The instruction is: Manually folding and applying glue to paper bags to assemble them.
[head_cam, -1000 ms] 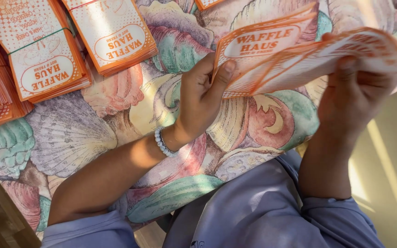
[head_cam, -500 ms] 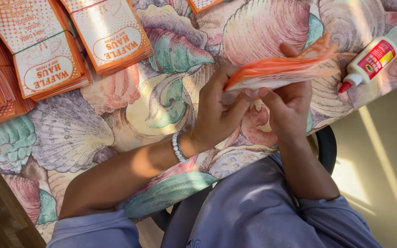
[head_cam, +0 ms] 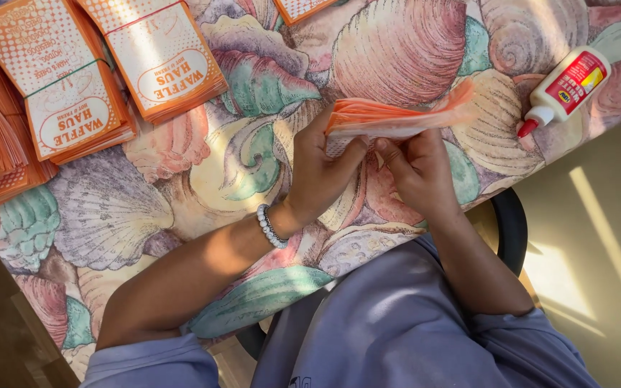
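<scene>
Where a moment ago the orange-and-white paper bag (head_cam: 397, 118) was spread wide and held up off to the person's right, it is now pressed flat into a narrow, folded bundle and brought in close over the counter (head_cam: 267, 151), just in front of the body near the counter's near edge. The left hand (head_cam: 321, 169) is closed on the bundle's left end, thumb on the near side and fingers wrapped behind. The right hand (head_cam: 418, 169) pinches the lower edge just beside it, fingertips (head_cam: 386, 147) working at the fold. Both hands have drawn together until they almost touch. I judge from this that the opening-out is over and the person is now creasing or closing the bag, a fine-fingered step done with the piece held rather than laid down.

With the bag lowered, a white glue bottle (head_cam: 566, 86) with a red tip shows on the counter toward its right edge, lying tilted and apart from the hands. Banded stacks of flat bags (head_cam: 102, 79) like this one lie along the far left part of the counter, untouched. A beaded bracelet (head_cam: 271, 226) sits on the left wrist.
</scene>
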